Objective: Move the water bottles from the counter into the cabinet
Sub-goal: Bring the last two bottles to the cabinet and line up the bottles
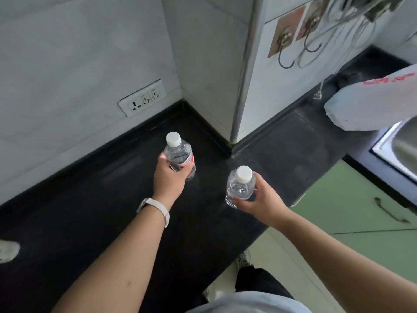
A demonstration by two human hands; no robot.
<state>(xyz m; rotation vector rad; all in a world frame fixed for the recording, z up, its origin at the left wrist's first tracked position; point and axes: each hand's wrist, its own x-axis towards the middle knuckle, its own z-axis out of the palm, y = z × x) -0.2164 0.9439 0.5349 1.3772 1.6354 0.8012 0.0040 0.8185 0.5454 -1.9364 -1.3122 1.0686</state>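
With the left hand [168, 177], gripping a red-labelled bottle [180, 155]; with the right hand [259, 198], gripping a clear bottle [239, 188]. Held over the black counter [90, 211], white caps up.

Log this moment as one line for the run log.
left hand: grips red-label bottle | right hand: grips clear bottle | place: over black counter | status: neither bottle stowed yet

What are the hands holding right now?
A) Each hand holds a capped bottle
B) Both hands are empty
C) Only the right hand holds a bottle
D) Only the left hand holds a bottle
A: the left hand grips the red-labelled bottle and the right hand grips the second bottle, both with white caps on.
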